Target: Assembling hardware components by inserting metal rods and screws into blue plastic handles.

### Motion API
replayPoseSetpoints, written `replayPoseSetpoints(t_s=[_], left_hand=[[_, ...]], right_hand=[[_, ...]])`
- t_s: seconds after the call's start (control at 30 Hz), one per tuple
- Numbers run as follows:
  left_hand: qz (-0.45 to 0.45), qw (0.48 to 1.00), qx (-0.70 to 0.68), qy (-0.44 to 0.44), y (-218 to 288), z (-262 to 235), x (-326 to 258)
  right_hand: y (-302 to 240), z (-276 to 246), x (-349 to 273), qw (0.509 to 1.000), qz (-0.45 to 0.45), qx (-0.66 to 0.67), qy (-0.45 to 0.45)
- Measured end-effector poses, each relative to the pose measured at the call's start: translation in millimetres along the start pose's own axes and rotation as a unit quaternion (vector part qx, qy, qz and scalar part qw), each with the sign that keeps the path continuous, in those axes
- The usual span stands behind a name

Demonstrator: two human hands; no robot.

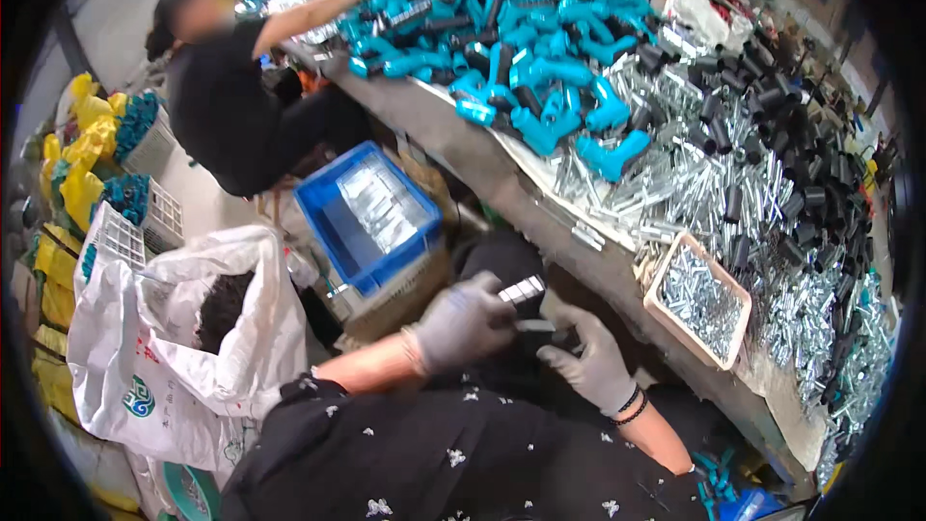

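Observation:
My left hand [468, 323], in a pale grey glove, is closed in a pinch over my lap. A short silver-and-black piece [522, 289] sticks out from its fingertips; its exact kind is unclear. Close to its right, my right hand [590, 359], gloved as well, has thumb and fingers closed around a small black piece [536, 326] that looks like a short tube. The two pieces are close together, and I cannot tell whether they touch. Fingers cover part of both.
A long table [540, 201] at the right bears teal plastic pistol-shaped housings [540, 125], metal rods [666, 174], black tubes [772, 87] and a pink tray [733, 352] of small metal parts. At left are a blue crate [333, 256], a white sack [116, 367] and a seated person [222, 106].

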State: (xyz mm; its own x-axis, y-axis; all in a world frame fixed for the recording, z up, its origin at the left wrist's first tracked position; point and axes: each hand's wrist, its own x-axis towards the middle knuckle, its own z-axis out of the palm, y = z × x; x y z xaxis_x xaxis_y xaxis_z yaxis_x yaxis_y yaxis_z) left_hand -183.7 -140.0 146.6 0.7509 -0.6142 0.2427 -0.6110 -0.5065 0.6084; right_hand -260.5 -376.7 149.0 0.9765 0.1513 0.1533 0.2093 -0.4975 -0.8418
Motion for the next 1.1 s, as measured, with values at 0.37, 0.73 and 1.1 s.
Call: replayPoseSetpoints(t_s=[0.37,0.73,1.1], left_hand=[[0.080,0.982,-0.062,-0.161,57.2,64.0,9.2],[-0.217,0.826,-0.445,-0.269,50.6,50.6,22.2],[-0.210,0.791,-0.464,-0.340,87.4,72.0,20.2]], right_hand=[[21.5,-8.2,-80.8,0.995,0.096,0.037,0.021],[20.4,-101.8,-157.6,0.907,0.224,-0.018,0.356],[4.0,-69.6,-158.7,0.946,0.216,0.099,0.220]])
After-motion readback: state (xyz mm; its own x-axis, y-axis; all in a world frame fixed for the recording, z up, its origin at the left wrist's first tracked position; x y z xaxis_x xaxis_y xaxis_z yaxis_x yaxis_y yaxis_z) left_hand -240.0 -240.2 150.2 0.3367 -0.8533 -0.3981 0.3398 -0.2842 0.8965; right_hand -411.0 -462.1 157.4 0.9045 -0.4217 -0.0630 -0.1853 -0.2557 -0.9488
